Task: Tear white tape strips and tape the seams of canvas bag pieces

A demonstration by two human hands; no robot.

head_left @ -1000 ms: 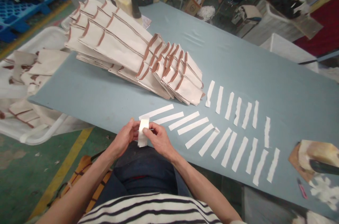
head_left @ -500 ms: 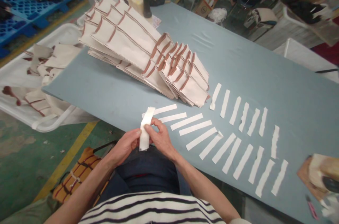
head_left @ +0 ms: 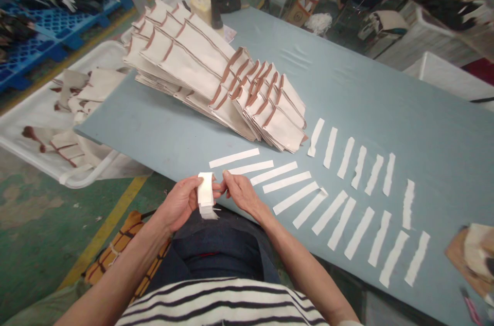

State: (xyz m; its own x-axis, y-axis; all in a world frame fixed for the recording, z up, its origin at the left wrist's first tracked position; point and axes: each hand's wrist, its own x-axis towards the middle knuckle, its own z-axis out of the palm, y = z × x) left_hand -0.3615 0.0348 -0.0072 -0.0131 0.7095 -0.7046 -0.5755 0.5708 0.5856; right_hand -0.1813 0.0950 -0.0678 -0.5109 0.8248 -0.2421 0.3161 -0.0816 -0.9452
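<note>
My left hand (head_left: pixel 180 201) is closed on a small folded stack of white strips (head_left: pixel 206 194), held just off the near edge of the blue-grey table (head_left: pixel 347 89). My right hand (head_left: pixel 240 193) pinches the stack's right side with thumb and fingertips. Several white strips (head_left: pixel 293 197) lie fanned in rows on the table to the right of my hands. A fanned pile of cream fabric pieces with brown trim (head_left: pixel 216 79) lies behind them.
A white bin (head_left: pixel 23 125) with more cream pieces stands left of the table. A tan block and a dark bottle (head_left: pixel 214 10) sit at the far end. Brown and cream items (head_left: pixel 474 254) lie at the right edge. A striped bag (head_left: pixel 123 243) rests on the floor.
The strip that stood up long between my hands half a second ago is now folded down into a short stack. The view has shifted slightly.
</note>
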